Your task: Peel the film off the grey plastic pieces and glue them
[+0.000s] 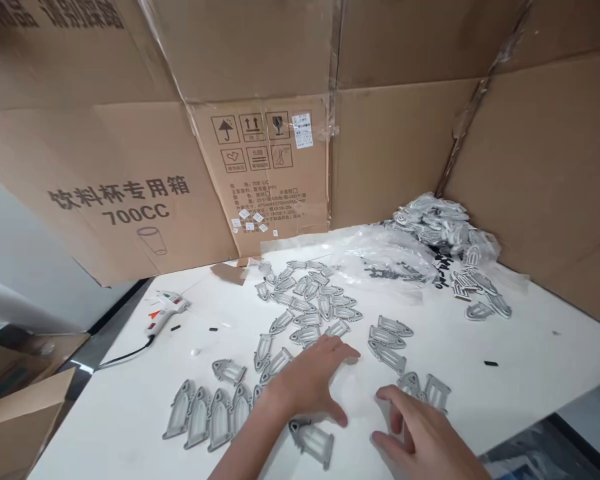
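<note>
- Glue gun [164, 315], far left of bench [125, 437], cord attached; 2 small black pieces [175, 327] just right of it.
- Row of upright gray frames [221, 417], front left: 4 in clear view, next one partly behind the left forearm. Make that 1 more, partly hidden.
- Scattered gray frames [305, 319] mid-bench, beyond the left hand, some overlapping.
- Left hand [313, 375]: grip released, fingers and thumb spread, nothing seen between them. Fingertips at near edge of the scattered frames; contact, can't tell.
- Lone gray frame [314, 443]: nearer the camera than left grip, just below the thumb, tilted.
- Group of 3 gray frames [389, 339]: beyond the gap between hands, close together.
- Right hand [420, 430]: grip released, fingers part curled, thumb apart, nothing seen held.
- Pair of gray frames [437, 393]: just beyond right hand.
- Clear plastic bag [380, 260] and heaped gray frames [433, 223]: back right, by the cardboard [395, 153].
</note>
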`<action>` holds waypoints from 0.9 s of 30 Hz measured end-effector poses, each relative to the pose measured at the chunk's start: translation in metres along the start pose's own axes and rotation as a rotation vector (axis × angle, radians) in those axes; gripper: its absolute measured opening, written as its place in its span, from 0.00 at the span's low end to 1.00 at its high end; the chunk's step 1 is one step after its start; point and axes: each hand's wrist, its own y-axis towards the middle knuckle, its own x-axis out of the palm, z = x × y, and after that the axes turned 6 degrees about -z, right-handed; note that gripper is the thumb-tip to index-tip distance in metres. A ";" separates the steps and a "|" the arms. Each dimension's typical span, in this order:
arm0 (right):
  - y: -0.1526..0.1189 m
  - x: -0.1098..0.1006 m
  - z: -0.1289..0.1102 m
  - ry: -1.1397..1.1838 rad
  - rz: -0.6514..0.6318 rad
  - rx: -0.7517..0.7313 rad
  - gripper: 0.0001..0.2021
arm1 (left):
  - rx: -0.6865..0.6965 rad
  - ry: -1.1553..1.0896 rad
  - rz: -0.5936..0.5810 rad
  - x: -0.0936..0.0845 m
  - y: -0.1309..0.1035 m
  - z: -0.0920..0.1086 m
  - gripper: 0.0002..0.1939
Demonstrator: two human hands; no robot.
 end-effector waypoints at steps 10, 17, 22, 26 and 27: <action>0.008 0.021 -0.001 0.201 0.065 0.030 0.20 | -0.049 0.020 -0.084 -0.005 0.023 -0.002 0.32; 0.004 0.024 -0.005 0.508 -0.001 0.106 0.21 | -0.145 0.026 -0.133 -0.003 0.033 0.011 0.27; 0.006 0.024 -0.012 0.529 0.030 0.098 0.21 | -0.226 0.070 -0.140 0.000 0.033 0.020 0.31; 0.008 0.022 -0.015 0.503 0.033 0.073 0.21 | -0.274 0.119 -0.147 0.000 0.031 0.026 0.27; 0.008 0.022 -0.015 0.509 0.029 0.074 0.21 | -0.275 0.135 -0.150 0.001 0.030 0.027 0.25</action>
